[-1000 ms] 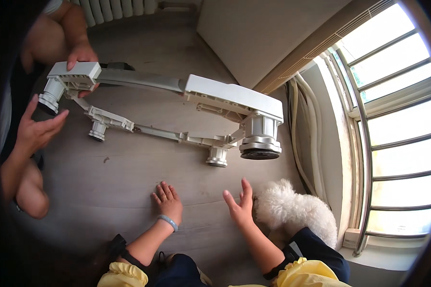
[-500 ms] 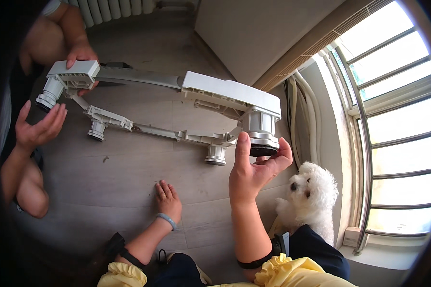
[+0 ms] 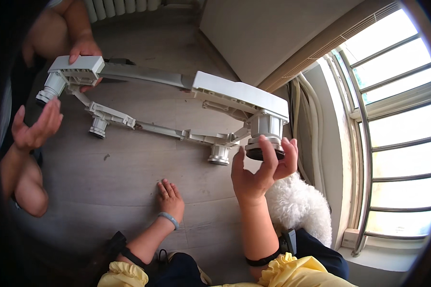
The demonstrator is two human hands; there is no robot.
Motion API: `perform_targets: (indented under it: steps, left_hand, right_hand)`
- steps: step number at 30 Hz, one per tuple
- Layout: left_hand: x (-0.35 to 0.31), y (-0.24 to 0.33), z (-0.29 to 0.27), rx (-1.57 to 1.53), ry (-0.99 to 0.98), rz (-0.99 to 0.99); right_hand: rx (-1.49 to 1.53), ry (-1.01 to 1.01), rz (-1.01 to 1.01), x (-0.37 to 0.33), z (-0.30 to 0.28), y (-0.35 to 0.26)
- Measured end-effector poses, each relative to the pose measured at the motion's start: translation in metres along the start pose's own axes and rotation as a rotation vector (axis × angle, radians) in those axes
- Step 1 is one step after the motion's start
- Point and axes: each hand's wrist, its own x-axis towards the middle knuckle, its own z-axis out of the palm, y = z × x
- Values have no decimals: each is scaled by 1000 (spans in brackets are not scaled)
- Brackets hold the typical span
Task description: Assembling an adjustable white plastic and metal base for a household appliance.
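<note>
A white and grey appliance base frame (image 3: 239, 94) with metal bars is tipped up over the floor, its round adjustable feet showing. My right hand (image 3: 258, 174) curls its fingers and thumb around the silver, black-soled foot (image 3: 266, 149) at the frame's near right corner. Flat on the floor, fingers stretched out, lies my left hand (image 3: 171, 203), with a pale bracelet at the wrist. At the far left corner a co-worker's hand (image 3: 85, 49) grips the white block. The co-worker's other hand (image 3: 40, 126) is half-curled beside the foot there.
A fluffy white dog (image 3: 299, 203) is close to my right forearm, its head partly behind my hand. Pipes (image 3: 313, 129) run down beside the barred window (image 3: 400, 158) on the right. A large pale panel (image 3: 268, 38) stands behind the frame, and a radiator (image 3: 122, 7) is at the back.
My right fingers have shifted up around the front of the foot. The frame's right corner has moved slightly right and down. The dog has lowered and turned its head. My left hand stays put.
</note>
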Motion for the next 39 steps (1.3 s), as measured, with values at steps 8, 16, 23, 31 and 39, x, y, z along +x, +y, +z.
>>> perform_targets:
  steps: [8,16,23,31,39]
  left_hand:
    - [0,1,-4,44,-24,0]
    - [-1,-1,-6,15,-16,4]
    - [-2,2,-17,-38,-56,12]
    - [2,1,1,-65,-39,-5]
    - [1,5,3,8,31,-8]
  right_hand:
    - [658,33,824,2,-5,-20]
    - [298,20,532,9,-4,-19]
    - [-86,-116,67,1,-12,-3]
    - [305,-25,424,-5,-13,-13]
    - [1076,26,861,-23,-27,1]
